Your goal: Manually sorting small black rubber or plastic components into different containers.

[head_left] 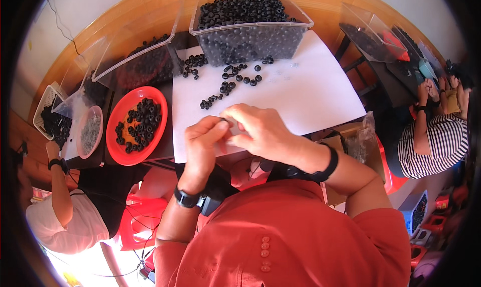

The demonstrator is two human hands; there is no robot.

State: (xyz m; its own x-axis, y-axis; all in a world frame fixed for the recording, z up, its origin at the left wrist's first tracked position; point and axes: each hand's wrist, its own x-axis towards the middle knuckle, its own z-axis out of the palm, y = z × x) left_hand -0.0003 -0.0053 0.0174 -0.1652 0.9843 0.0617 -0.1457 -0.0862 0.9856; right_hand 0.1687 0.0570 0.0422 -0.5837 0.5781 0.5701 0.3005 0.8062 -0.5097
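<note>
My left hand (201,139) and my right hand (263,131) meet over the near edge of a white board (315,96). Between their fingertips a small round black part (224,120) shows, mostly covered by the fingers. Both hands are closed in a pinch around it. Just beyond them lie loose round black parts (226,85), some with a hole through the middle, scattered across the board toward a large clear bin (250,39) full of the same kind. Left of my hands stands a red plastic basin (114,149) with more black parts in it.
A second clear bin (133,61) of black parts stands at the far left, beside a pink bowl (84,146) and a white basket (41,106). One person (75,217) works at the left, another in stripes (433,141) at the right. An open cardboard box (373,159) sits near my right elbow.
</note>
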